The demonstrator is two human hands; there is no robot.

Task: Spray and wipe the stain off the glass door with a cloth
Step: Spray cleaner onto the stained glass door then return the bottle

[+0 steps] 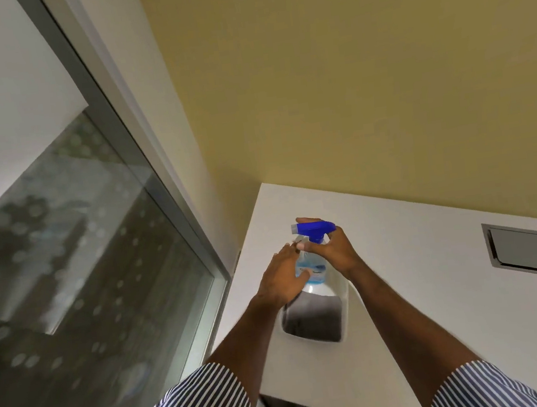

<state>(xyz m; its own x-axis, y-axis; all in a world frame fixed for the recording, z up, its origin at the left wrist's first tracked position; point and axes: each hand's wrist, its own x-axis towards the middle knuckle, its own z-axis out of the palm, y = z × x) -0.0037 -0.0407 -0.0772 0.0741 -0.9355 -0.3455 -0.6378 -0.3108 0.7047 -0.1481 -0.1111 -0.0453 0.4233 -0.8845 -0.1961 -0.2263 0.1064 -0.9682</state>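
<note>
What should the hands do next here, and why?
Probably lift the spray bottle out of the white bin and turn toward the glass door: the right hand already grips its neck, while the left hand rests on its side.

Both arms reach forward (striped sleeves at the elbows); the right hand (329, 251) curls in a grip, the left hand (281, 277) lies flat-fingered beside it.

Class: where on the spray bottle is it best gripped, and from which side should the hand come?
Grip the narrow neck just under the blue trigger head of the spray bottle, coming from the right, as the right hand does. The bottle stands upright in a tub, so its neck is free while the lower body is walled in.
</note>
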